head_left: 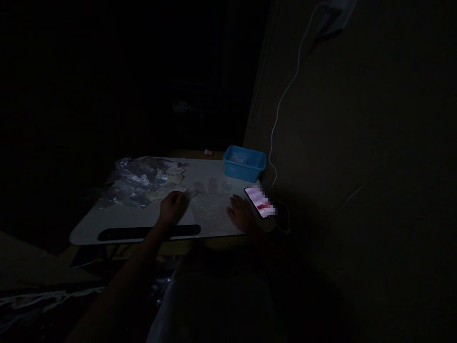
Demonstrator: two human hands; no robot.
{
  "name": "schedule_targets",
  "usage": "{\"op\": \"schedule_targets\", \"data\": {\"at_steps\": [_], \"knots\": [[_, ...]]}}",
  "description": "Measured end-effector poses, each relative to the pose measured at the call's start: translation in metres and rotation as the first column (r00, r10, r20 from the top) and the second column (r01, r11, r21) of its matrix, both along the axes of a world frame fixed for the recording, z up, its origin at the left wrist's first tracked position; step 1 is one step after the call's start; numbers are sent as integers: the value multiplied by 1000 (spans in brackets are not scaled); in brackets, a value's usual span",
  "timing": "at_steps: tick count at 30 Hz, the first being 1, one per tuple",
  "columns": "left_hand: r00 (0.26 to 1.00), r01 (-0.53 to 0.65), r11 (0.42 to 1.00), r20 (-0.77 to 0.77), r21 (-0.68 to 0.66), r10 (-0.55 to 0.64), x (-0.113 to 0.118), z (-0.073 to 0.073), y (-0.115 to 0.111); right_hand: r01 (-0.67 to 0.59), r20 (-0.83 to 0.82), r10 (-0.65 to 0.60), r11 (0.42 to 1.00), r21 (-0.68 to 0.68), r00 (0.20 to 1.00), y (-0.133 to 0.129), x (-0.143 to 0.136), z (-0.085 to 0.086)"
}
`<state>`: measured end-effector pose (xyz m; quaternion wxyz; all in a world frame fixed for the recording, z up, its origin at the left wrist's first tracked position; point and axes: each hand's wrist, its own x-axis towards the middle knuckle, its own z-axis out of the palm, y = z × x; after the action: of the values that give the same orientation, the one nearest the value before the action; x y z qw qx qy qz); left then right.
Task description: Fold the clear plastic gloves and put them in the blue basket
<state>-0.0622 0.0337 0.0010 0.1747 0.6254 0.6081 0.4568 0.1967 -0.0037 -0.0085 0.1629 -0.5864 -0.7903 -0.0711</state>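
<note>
The room is very dark. Over the white tabletop (132, 219), my left hand (173, 206) is closed with its fingers pressed together; whatever may be in it is too dim to make out. A small pale piece (193, 193) shows just beyond its fingertips, and I cannot tell whether they touch. My right hand (241, 213) lies on the table with its fingers stretched out, beside a lit phone (255, 197). Between and beyond the hands are several faint translucent pieces (213, 185). Crumpled clear plastic (139, 178) covers the table's left part.
A blue plastic basket (244, 171) with something clear inside stands at the back right. A small pinkish-white item (208, 153) is behind the table. A black slot strip (124, 233) runs along the front edge. A white cable (274, 126) hangs by the right wall.
</note>
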Motion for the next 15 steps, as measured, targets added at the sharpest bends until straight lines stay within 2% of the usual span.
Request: {"op": "schedule_targets", "data": {"at_steps": [4,10,13,15], "knots": [[997,9,1000,73,-21,-7,1,6,1,3,3,-3,1000,-2,1000,0,0,0],[999,39,999,35,-14,-39,21,35,13,8,13,-8,1000,-12,1000,2,-1,0],[983,153,988,-98,-34,-156,38,46,24,6,13,-6,1000,-1,1000,2,-1,0],[964,222,973,-135,-63,-228,47,50,31,10,11,-10,1000,2,1000,1,-1,0]]}}
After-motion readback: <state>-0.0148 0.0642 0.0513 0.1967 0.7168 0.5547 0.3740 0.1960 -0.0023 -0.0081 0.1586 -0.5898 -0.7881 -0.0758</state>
